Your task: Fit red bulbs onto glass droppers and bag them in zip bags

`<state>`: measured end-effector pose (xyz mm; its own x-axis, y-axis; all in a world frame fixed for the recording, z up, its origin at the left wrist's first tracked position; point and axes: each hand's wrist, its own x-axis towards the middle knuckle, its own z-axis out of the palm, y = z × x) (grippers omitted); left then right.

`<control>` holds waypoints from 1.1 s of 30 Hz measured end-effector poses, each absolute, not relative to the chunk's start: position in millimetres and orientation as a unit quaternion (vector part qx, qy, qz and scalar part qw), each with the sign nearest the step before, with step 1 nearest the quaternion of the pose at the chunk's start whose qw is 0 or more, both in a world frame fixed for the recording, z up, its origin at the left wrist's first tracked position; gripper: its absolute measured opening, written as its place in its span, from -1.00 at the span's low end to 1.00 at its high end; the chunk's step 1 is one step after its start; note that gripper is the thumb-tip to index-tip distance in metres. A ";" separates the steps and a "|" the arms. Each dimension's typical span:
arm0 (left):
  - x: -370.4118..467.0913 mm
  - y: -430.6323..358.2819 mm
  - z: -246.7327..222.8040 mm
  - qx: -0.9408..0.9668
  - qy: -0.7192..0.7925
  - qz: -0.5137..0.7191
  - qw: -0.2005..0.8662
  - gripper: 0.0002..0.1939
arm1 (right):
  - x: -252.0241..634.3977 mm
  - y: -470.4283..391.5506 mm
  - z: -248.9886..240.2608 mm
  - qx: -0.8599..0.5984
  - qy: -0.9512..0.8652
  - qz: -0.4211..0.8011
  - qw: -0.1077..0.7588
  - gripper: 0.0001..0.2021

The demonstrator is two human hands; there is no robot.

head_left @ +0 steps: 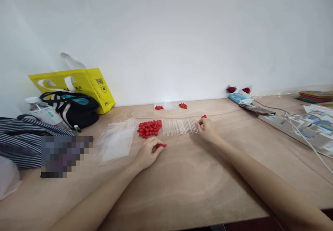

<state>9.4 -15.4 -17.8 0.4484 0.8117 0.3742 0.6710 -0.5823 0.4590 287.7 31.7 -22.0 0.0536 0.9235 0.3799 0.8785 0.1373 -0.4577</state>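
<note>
Our forearms come nearest, both cut off by the lower edge. At left, a pixelated patch hides whatever lies beside the striped cloth. Our left hand pinches a small red piece, partly covered by thumb and fingers. Just beyond lie clear bags, a heap of red pieces and a row of thin clear sticks, too fine for us to count. Our right hand bends its fingers at the row's right end; another red piece shows past them, and whether they grip it or a stick, we cannot tell. Farther off, by the wall, two small red clusters lie at either end of some clear plastic, inside it or on it, we cannot tell.
</note>
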 end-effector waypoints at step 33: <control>28.9 -20.3 -21.6 0.799 0.468 0.317 0.204 -0.77 | 236.0 -29.7 -35.6 -0.363 -0.854 0.110 0.355 -0.82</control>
<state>28.9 -20.3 -21.6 0.3600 0.8776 0.3165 0.6191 -0.4785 0.6227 236.0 -29.7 -35.6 -0.4845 0.6988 0.5263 0.5429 0.7119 -0.4455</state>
